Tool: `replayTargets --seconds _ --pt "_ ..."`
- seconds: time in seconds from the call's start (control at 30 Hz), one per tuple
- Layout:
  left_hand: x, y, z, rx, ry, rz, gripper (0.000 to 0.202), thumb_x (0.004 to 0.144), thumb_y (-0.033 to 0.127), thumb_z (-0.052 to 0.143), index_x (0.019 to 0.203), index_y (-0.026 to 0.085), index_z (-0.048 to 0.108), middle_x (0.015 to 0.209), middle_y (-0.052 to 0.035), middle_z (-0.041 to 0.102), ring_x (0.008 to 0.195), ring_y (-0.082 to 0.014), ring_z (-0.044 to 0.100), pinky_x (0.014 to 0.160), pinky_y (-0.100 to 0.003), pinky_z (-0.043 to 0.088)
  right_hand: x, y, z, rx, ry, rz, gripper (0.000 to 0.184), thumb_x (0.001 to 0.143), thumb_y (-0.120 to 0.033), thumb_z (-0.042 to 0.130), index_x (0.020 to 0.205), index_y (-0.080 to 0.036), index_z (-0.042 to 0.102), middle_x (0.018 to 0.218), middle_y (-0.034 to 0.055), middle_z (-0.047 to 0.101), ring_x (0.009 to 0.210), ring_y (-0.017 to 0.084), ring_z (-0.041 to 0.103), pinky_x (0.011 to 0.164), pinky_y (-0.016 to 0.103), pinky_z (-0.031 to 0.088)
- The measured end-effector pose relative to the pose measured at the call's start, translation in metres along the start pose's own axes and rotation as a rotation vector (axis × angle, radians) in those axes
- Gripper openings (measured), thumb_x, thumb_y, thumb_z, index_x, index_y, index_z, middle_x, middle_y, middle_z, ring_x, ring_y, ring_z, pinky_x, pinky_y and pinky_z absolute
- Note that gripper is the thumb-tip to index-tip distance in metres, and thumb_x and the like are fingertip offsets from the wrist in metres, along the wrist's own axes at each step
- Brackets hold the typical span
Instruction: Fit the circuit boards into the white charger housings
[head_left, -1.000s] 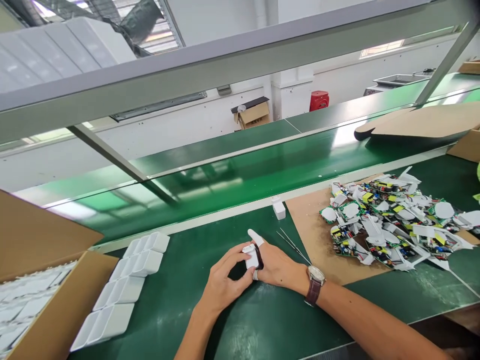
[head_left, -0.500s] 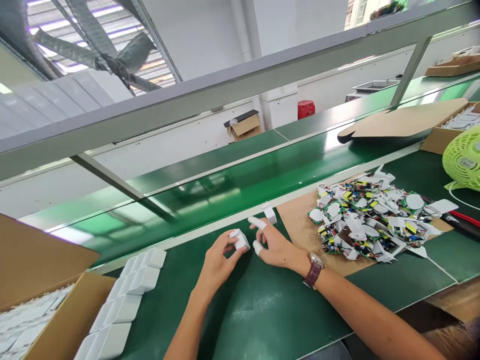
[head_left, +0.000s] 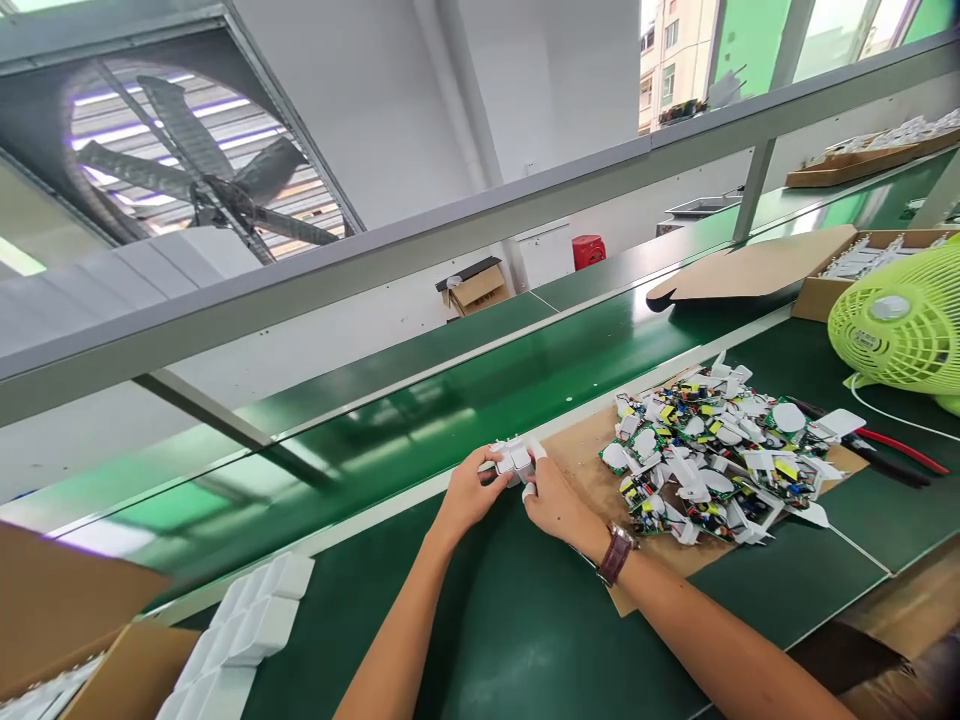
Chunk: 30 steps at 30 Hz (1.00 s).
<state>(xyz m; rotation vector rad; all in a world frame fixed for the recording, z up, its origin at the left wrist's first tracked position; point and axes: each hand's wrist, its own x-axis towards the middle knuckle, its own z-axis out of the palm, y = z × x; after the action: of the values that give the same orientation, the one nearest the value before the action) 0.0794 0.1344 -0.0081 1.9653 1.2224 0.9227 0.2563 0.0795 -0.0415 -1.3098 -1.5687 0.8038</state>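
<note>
Near left first: a cardboard box (head_left: pixel 112 668) and a row of white shells (head_left: pixel 251 620) lie on the green desk (head_left: pixel 525 640), well apart from the action. Both forearms stretch up and away from the body, with a wristwatch (head_left: pixel 616 553) on the right one.

Now the hands! The left hand (head_left: pixel 466 497) and right hand (head_left: pixel 553 505) meet at the far edge of the desk with a small white block (head_left: pixel 514 461) between them. The left grip is closed on the block's left end. The right grip pinches the other end with white-capped fingertips (head_left: pixel 529 491). I can't tell whether it's one piece or two pressed together.

The block's long axis runs left to right along the desk edge, and both hands are equally near it. It's tight on the right, where a cardboard sheet (head_left: pixel 592 485) lies just beside the right hand with a heap of circuit boards (head_left: pixel 705 450) on it. On the left, the nearest things are those shells, well apart.

Just past the block runs the conveyor belt (head_left: pixel 450 400). A green fan (head_left: pixel 892 320) stands far off to the right.
</note>
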Motion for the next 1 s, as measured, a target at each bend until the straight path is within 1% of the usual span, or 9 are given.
replayTargets --seconds 0.23,0.3,0.37,0.47,0.57,0.7,0.8,0.9,1.0 --pt "-0.004 -0.005 0.0 -0.023 -0.018 0.015 0.021 0.086 0.033 0.069 0.102 0.019 0.064 0.132 -0.0123 0.067 0.118 -0.0244 0.069 0.099 -0.044 0.061 0.007 0.006 0.005 0.108 0.003 -0.024 0.078 0.073 -0.004 0.05 0.149 -0.019 0.038 0.138 0.016 0.055 0.117 0.026 0.066 0.102 0.047 0.056" --pt "-0.01 -0.001 0.0 -0.01 -0.006 0.026 0.02 0.086 0.029 0.071 0.103 0.019 0.066 0.141 -0.0152 0.063 0.129 -0.0283 0.064 0.102 -0.046 0.059 0.008 0.003 0.005 0.104 0.011 -0.038 0.081 0.075 -0.006 0.05 0.153 -0.017 0.033 0.139 0.0176 0.055 0.119 0.027 0.065 0.102 0.049 0.056" --pt "-0.023 0.004 -0.004 0.017 0.026 0.033 0.029 0.082 0.025 0.076 0.11 0.02 0.068 0.152 -0.017 0.054 0.144 -0.0323 0.051 0.109 -0.05 0.054 0.007 -0.003 0.004 0.029 0.06 -0.116 0.077 0.079 -0.01 0.05 0.153 -0.015 0.033 0.137 0.0188 0.056 0.121 0.03 0.063 0.104 0.055 0.054" --pt "-0.051 0.01 -0.026 0.116 0.108 0.021 0.041 0.083 0.026 0.079 0.123 0.025 0.067 0.162 -0.0145 0.044 0.152 -0.0331 0.039 0.12 -0.054 0.041 0.002 -0.018 0.0 -0.141 0.207 -0.352 0.063 0.089 -0.016 0.05 0.15 -0.016 0.041 0.139 0.0198 0.055 0.131 0.034 0.056 0.11 0.062 0.048" --pt "-0.094 0.005 -0.067 0.326 0.309 -0.04 0.037 0.09 0.033 0.072 0.126 0.026 0.065 0.16 -0.0131 0.046 0.149 -0.032 0.044 0.122 -0.055 0.037 -0.007 -0.035 -0.003 -0.23 0.227 -0.565 0.06 0.096 -0.016 0.049 0.155 -0.019 0.037 0.144 0.019 0.052 0.136 0.033 0.053 0.112 0.062 0.048" --pt "-0.173 -0.012 -0.124 0.677 0.767 -0.258 0.032 0.092 0.036 0.066 0.122 0.023 0.065 0.143 -0.0163 0.059 0.143 -0.0376 0.047 0.119 -0.063 0.035 -0.02 -0.05 0.003 -0.293 0.194 -0.822 0.069 0.097 -0.011 0.053 0.161 -0.022 0.029 0.144 0.018 0.054 0.136 0.033 0.055 0.112 0.059 0.051" --pt "-0.226 -0.023 -0.141 0.908 1.032 -0.557 0.045 0.094 0.035 0.059 0.135 0.019 0.056 0.151 -0.022 0.05 0.152 -0.0455 0.03 0.116 -0.072 0.028 -0.025 -0.052 0.01 -0.313 0.192 -0.908 0.07 0.098 -0.011 0.055 0.162 -0.023 0.03 0.138 0.017 0.06 0.128 0.033 0.061 0.106 0.055 0.057" --pt "-0.248 -0.031 -0.135 0.967 1.058 -0.757 0.059 0.094 0.032 0.056 0.148 0.013 0.043 0.157 -0.0277 0.04 0.155 -0.0493 0.02 0.114 -0.073 0.028 -0.026 -0.047 0.015 -0.315 0.182 -0.925 0.069 0.098 -0.011 0.055 0.163 -0.023 0.031 0.134 0.0172 0.062 0.122 0.032 0.065 0.1 0.053 0.06" --pt "-0.245 -0.037 -0.126 0.939 1.018 -0.844 0.065 0.094 0.03 0.053 0.153 0.008 0.035 0.162 -0.0309 0.031 0.155 -0.0527 0.015 0.115 -0.073 0.025 -0.026 -0.044 0.015 -0.335 0.168 -0.931 0.07 0.099 -0.011 0.054 0.164 -0.021 0.028 0.133 0.0188 0.062 0.121 0.033 0.065 0.097 0.053 0.062"
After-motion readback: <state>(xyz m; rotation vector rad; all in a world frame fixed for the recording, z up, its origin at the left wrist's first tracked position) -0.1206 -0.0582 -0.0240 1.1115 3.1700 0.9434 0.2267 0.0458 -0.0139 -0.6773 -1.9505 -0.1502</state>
